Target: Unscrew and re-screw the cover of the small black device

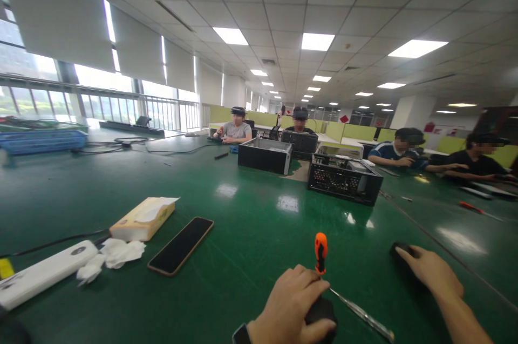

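Observation:
My left hand (293, 306) rests near the table's front edge, its fingers curled over a dark rounded object (321, 314) that I cannot identify. Just beyond it lies a screwdriver (343, 290) with an orange and black handle; its metal shaft runs toward the lower right. To the right, my right hand (431, 274) lies on a black object (400, 252) on the green table (251, 220), with the fingers wrapped over its far end.
A phone (181, 245) lies face up on the left, next to a tissue box (142, 218), crumpled tissues (111, 257) and a white power bank (44, 272). Open black computer cases (343, 177) stand mid-table. Several people sit at the far side. A red screwdriver (479, 210) lies at the right.

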`<state>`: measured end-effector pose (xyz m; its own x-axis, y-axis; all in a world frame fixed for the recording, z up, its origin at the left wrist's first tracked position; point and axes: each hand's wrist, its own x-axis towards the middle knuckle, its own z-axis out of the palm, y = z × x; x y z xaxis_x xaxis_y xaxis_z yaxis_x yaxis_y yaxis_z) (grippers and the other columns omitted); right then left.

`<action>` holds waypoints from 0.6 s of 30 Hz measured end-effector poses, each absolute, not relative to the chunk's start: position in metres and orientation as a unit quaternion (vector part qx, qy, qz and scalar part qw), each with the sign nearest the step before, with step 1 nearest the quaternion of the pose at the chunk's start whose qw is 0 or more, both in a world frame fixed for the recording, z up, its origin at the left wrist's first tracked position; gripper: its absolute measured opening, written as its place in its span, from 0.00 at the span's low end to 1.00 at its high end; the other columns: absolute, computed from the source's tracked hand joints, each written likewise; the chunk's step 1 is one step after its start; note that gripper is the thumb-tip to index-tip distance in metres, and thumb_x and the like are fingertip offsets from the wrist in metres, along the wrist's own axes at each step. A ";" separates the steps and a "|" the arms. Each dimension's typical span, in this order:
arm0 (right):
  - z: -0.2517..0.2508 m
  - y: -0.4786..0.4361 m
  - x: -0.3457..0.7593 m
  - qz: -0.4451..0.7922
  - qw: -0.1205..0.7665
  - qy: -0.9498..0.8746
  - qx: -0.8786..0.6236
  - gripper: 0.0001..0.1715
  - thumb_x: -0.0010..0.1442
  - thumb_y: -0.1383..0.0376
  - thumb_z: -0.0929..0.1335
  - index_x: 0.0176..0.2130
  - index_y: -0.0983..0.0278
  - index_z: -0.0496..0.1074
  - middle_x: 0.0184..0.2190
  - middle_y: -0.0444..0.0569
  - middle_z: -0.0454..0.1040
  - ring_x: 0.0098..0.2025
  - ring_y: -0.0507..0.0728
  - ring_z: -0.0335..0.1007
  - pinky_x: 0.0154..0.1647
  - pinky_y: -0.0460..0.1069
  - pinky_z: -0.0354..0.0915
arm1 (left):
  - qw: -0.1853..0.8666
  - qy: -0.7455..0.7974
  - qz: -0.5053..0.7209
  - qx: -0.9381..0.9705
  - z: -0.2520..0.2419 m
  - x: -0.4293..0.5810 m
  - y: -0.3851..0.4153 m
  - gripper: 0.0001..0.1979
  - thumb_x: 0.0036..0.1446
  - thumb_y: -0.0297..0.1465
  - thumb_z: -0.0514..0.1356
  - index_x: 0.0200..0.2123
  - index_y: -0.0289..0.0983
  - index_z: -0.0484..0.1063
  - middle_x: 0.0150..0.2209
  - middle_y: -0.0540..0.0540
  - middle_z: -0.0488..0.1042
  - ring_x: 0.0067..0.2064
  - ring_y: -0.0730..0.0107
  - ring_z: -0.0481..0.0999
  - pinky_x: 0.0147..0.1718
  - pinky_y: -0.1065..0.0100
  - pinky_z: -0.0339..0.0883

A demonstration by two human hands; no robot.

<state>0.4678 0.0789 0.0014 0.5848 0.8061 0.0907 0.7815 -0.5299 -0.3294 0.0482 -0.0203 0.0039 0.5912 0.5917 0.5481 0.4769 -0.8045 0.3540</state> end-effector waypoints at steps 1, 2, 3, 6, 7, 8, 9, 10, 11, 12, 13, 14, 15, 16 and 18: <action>0.002 0.079 0.468 0.037 0.170 -0.452 -0.875 0.40 0.57 0.43 0.61 0.57 0.63 0.73 0.52 0.65 0.76 0.49 0.75 0.75 0.40 0.63 0.73 | 0.084 0.300 0.340 0.887 0.003 0.048 -0.020 0.31 0.48 0.39 0.72 0.54 0.39 0.68 0.52 0.43 0.74 0.48 0.53 0.73 0.44 0.57 0.70; 0.002 0.079 0.468 0.039 0.169 -0.449 -0.876 0.40 0.57 0.43 0.61 0.57 0.63 0.74 0.52 0.65 0.76 0.49 0.76 0.75 0.40 0.63 0.73 | 0.083 0.299 0.341 0.887 0.003 0.048 -0.020 0.31 0.48 0.39 0.72 0.54 0.39 0.68 0.52 0.43 0.74 0.48 0.54 0.73 0.44 0.57 0.69; 0.002 0.079 0.469 0.041 0.170 -0.448 -0.877 0.39 0.56 0.43 0.62 0.56 0.63 0.74 0.51 0.65 0.77 0.48 0.76 0.75 0.40 0.64 0.73 | 0.082 0.298 0.341 0.887 0.003 0.048 -0.020 0.31 0.48 0.40 0.72 0.54 0.39 0.68 0.52 0.43 0.74 0.48 0.54 0.73 0.44 0.57 0.69; 0.001 0.079 0.471 0.039 0.174 -0.449 -0.876 0.39 0.56 0.43 0.62 0.55 0.63 0.76 0.51 0.65 0.77 0.49 0.77 0.75 0.42 0.64 0.72 | 0.078 0.299 0.343 0.887 0.001 0.048 -0.020 0.31 0.48 0.40 0.72 0.54 0.39 0.68 0.52 0.43 0.75 0.47 0.54 0.74 0.43 0.58 0.69; 0.000 0.080 0.472 0.037 0.176 -0.450 -0.875 0.39 0.55 0.43 0.62 0.55 0.63 0.76 0.51 0.65 0.76 0.50 0.77 0.74 0.43 0.65 0.72 | 0.077 0.299 0.345 0.886 0.000 0.048 -0.020 0.31 0.48 0.41 0.72 0.54 0.39 0.68 0.52 0.43 0.75 0.47 0.54 0.74 0.43 0.58 0.70; -0.001 0.080 0.473 0.035 0.178 -0.450 -0.874 0.39 0.55 0.43 0.62 0.55 0.63 0.75 0.52 0.65 0.76 0.51 0.77 0.73 0.45 0.65 0.71 | 0.075 0.298 0.347 0.886 -0.001 0.048 -0.019 0.32 0.48 0.41 0.72 0.54 0.39 0.68 0.52 0.43 0.74 0.47 0.54 0.74 0.43 0.58 0.70; -0.001 0.081 0.473 0.034 0.180 -0.450 -0.874 0.39 0.56 0.43 0.62 0.56 0.63 0.75 0.53 0.65 0.76 0.52 0.77 0.73 0.45 0.65 0.71 | 0.073 0.297 0.347 0.886 -0.002 0.048 -0.019 0.32 0.48 0.42 0.72 0.54 0.40 0.68 0.52 0.43 0.74 0.47 0.54 0.74 0.42 0.58 0.70; -0.002 0.081 0.473 0.034 0.182 -0.449 -0.874 0.39 0.56 0.43 0.62 0.56 0.64 0.75 0.53 0.64 0.75 0.52 0.77 0.73 0.45 0.65 0.71 | 0.071 0.296 0.347 0.887 -0.002 0.048 -0.018 0.32 0.49 0.42 0.71 0.54 0.39 0.68 0.52 0.43 0.74 0.46 0.54 0.74 0.42 0.58 0.69; -0.002 0.081 0.473 0.034 0.183 -0.447 -0.875 0.39 0.56 0.43 0.62 0.56 0.64 0.75 0.53 0.65 0.75 0.52 0.77 0.73 0.44 0.65 0.72 | 0.069 0.294 0.345 0.889 -0.003 0.048 -0.018 0.31 0.49 0.42 0.71 0.54 0.39 0.68 0.52 0.43 0.74 0.46 0.54 0.74 0.42 0.58 0.69; -0.002 0.080 0.472 0.034 0.185 -0.444 -0.876 0.40 0.56 0.43 0.62 0.56 0.64 0.75 0.53 0.65 0.75 0.51 0.77 0.73 0.43 0.65 0.72 | 0.066 0.293 0.343 0.890 -0.004 0.049 -0.017 0.31 0.49 0.43 0.71 0.54 0.39 0.68 0.52 0.43 0.74 0.46 0.54 0.74 0.42 0.58 0.69; -0.001 0.079 0.471 0.034 0.186 -0.439 -0.879 0.40 0.55 0.43 0.62 0.56 0.64 0.75 0.52 0.65 0.75 0.50 0.77 0.74 0.42 0.65 0.72 | 0.063 0.292 0.343 0.890 -0.004 0.049 -0.017 0.31 0.49 0.43 0.70 0.54 0.39 0.68 0.52 0.43 0.74 0.46 0.54 0.74 0.42 0.58 0.69; 0.000 0.078 0.469 0.034 0.186 -0.433 -0.881 0.40 0.55 0.42 0.62 0.56 0.63 0.75 0.52 0.66 0.76 0.49 0.78 0.74 0.40 0.66 0.72 | 0.059 0.293 0.343 0.890 -0.005 0.049 -0.017 0.30 0.50 0.44 0.70 0.54 0.39 0.68 0.52 0.43 0.74 0.46 0.55 0.74 0.42 0.58 0.69; 0.001 0.077 0.467 0.032 0.187 -0.427 -0.884 0.40 0.55 0.42 0.62 0.56 0.63 0.75 0.52 0.66 0.76 0.49 0.78 0.74 0.40 0.66 0.72 | 0.057 0.293 0.344 0.890 -0.005 0.049 -0.016 0.30 0.50 0.44 0.69 0.54 0.39 0.68 0.52 0.42 0.74 0.46 0.55 0.74 0.42 0.59 0.69; 0.003 0.077 0.466 0.031 0.188 -0.423 -0.886 0.40 0.55 0.42 0.62 0.56 0.63 0.75 0.52 0.66 0.76 0.49 0.79 0.74 0.40 0.67 0.72 | 0.055 0.292 0.345 0.890 -0.006 0.050 -0.016 0.30 0.51 0.45 0.69 0.54 0.39 0.68 0.52 0.42 0.74 0.46 0.55 0.74 0.42 0.59 0.69; 0.005 0.076 0.464 0.030 0.190 -0.421 -0.887 0.40 0.55 0.42 0.62 0.55 0.63 0.75 0.52 0.66 0.76 0.49 0.79 0.74 0.40 0.67 0.72 | 0.053 0.289 0.346 0.891 -0.007 0.050 -0.015 0.31 0.51 0.46 0.68 0.54 0.39 0.68 0.52 0.42 0.74 0.46 0.55 0.74 0.42 0.60 0.69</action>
